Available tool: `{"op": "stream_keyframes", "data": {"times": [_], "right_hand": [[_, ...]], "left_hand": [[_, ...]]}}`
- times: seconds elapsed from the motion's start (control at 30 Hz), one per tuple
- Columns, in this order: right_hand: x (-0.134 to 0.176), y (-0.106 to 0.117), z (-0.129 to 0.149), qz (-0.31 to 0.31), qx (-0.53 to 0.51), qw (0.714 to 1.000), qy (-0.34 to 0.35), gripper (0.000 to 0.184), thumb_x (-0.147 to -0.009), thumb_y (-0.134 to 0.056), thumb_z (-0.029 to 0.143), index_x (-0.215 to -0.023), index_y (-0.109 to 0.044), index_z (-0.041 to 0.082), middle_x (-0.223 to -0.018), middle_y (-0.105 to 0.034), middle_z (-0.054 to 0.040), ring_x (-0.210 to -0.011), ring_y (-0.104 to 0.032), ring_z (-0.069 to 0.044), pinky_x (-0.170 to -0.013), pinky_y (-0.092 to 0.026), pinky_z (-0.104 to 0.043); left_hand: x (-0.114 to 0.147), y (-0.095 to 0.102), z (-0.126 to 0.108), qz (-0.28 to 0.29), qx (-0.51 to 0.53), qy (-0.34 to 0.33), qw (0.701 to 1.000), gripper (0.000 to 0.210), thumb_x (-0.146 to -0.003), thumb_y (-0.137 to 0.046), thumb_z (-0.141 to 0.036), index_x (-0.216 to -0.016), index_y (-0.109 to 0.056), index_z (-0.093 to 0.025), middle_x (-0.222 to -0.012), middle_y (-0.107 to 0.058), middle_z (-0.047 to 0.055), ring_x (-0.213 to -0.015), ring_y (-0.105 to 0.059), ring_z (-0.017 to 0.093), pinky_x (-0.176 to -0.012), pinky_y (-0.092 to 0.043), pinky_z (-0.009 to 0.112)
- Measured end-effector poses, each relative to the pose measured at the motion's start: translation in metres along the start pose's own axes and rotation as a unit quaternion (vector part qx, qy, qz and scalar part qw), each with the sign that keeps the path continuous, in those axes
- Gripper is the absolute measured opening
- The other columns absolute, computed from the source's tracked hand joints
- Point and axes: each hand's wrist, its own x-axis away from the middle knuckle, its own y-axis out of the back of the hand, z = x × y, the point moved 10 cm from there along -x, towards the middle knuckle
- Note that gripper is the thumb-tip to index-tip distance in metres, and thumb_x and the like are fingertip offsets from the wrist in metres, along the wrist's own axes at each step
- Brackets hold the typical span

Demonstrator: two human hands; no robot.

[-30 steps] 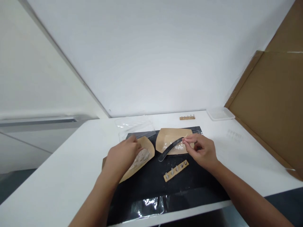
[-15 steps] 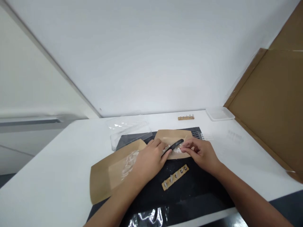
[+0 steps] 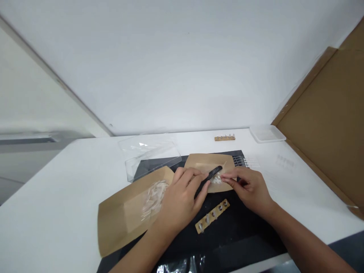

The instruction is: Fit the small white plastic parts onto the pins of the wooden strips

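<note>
My left hand (image 3: 184, 195) is closed around a slim black tool with a rounded end (image 3: 215, 172); its kind is not clear. The tool slants over a small brown paper tray (image 3: 199, 158) with small whitish pieces (image 3: 217, 179) in it. At the tray's right side my right hand (image 3: 248, 187) has thumb and index finger pinched together beside those pieces. Whatever is between these fingertips is too small to make out. Below both hands lies a tan strip (image 3: 210, 218) carrying a row of several small round metal parts and clear pieces.
A larger brown paper tray (image 3: 113, 216) with clear plastic pieces (image 3: 153, 199) lies left. Under everything is a black mat (image 3: 241, 235). Behind are a clear plastic lid (image 3: 153, 157), another tan strip (image 3: 224, 138) and a clear shallow container (image 3: 267, 133). Cardboard (image 3: 327, 125) stands right.
The view has shifted slightly. My left hand has its fingers more closely around the black tool. My right hand stays pinched by the small tray, where the whitish pieces show more clearly.
</note>
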Motion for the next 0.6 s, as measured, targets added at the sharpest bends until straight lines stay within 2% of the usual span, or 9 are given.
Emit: {"op": "stream_keyframes", "data": {"times": [0.07, 0.1, 0.17, 0.23, 0.3, 0.43, 0.6], "right_hand": [[0.002, -0.005, -0.004, 0.021, -0.008, 0.999, -0.029, 0.007, -0.098, -0.074, 0.027, -0.104, -0.078, 0.028, -0.094, -0.083, -0.0005, -0.076, -0.078, -0.017, -0.052, -0.057, -0.024], [0.004, -0.008, -0.007, 0.034, -0.017, 0.998, -0.05, 0.014, -0.097, -0.075, 0.027, -0.111, -0.075, 0.029, -0.093, -0.083, 0.0003, -0.071, -0.077, -0.016, -0.051, -0.056, -0.023], [0.008, -0.015, -0.012, 0.057, -0.05, 0.993, -0.086, 0.031, -0.095, -0.078, 0.027, -0.124, -0.067, 0.028, -0.09, -0.082, 0.0016, -0.063, -0.074, -0.014, -0.049, -0.055, -0.023], [0.01, -0.02, -0.014, 0.074, -0.09, 0.988, -0.103, 0.041, -0.093, -0.08, 0.027, -0.127, -0.058, 0.027, -0.086, -0.082, 0.0023, -0.057, -0.072, -0.014, -0.047, -0.054, -0.024], [0.013, -0.025, -0.013, 0.089, -0.112, 0.984, -0.104, 0.042, -0.092, -0.08, 0.028, -0.124, -0.053, 0.026, -0.086, -0.081, 0.0021, -0.052, -0.068, -0.013, -0.045, -0.053, -0.025], [0.015, -0.029, -0.008, 0.116, -0.11, 0.983, -0.085, 0.037, -0.095, -0.077, 0.032, -0.121, -0.051, 0.026, -0.086, -0.08, 0.0025, -0.05, -0.065, -0.012, -0.046, -0.05, -0.024], [0.015, -0.028, -0.006, 0.115, -0.103, 0.986, -0.067, 0.032, -0.094, -0.078, 0.03, -0.117, -0.055, 0.027, -0.089, -0.077, 0.0033, -0.047, -0.06, -0.008, -0.045, -0.047, -0.021]], "left_hand": [[-0.001, 0.006, -0.007, -0.024, 0.057, -0.008, 0.998, 0.019, -0.101, -0.063, -0.022, -0.118, -0.071, -0.019, -0.105, -0.07, 0.009, -0.101, -0.061, 0.025, -0.09, -0.053, 0.042], [-0.001, 0.008, -0.008, -0.032, 0.093, 0.003, 0.995, 0.02, -0.101, -0.064, -0.022, -0.119, -0.071, -0.021, -0.106, -0.069, 0.009, -0.099, -0.062, 0.024, -0.087, -0.053, 0.04], [0.0, 0.008, -0.003, -0.039, 0.179, 0.058, 0.981, 0.02, -0.1, -0.064, -0.026, -0.119, -0.071, -0.023, -0.108, -0.066, 0.008, -0.083, -0.061, 0.018, -0.07, -0.053, 0.032], [0.002, 0.003, 0.003, -0.028, 0.255, 0.117, 0.959, 0.021, -0.101, -0.063, -0.03, -0.119, -0.071, -0.025, -0.108, -0.063, 0.007, -0.061, -0.049, 0.01, -0.052, -0.043, 0.025], [0.003, -0.003, 0.004, -0.009, 0.295, 0.135, 0.946, 0.022, -0.101, -0.064, -0.032, -0.119, -0.073, -0.026, -0.106, -0.061, 0.006, -0.054, -0.039, 0.007, -0.045, -0.035, 0.023], [0.001, -0.01, -0.001, 0.025, 0.31, 0.106, 0.944, 0.019, -0.097, -0.07, -0.031, -0.114, -0.078, -0.026, -0.105, -0.064, 0.007, -0.066, -0.053, 0.011, -0.051, -0.04, 0.022], [0.0, -0.016, -0.002, 0.042, 0.336, 0.097, 0.936, 0.013, -0.096, -0.07, -0.027, -0.102, -0.081, -0.025, -0.102, -0.071, 0.009, -0.086, -0.066, 0.018, -0.069, -0.054, 0.028]]}}
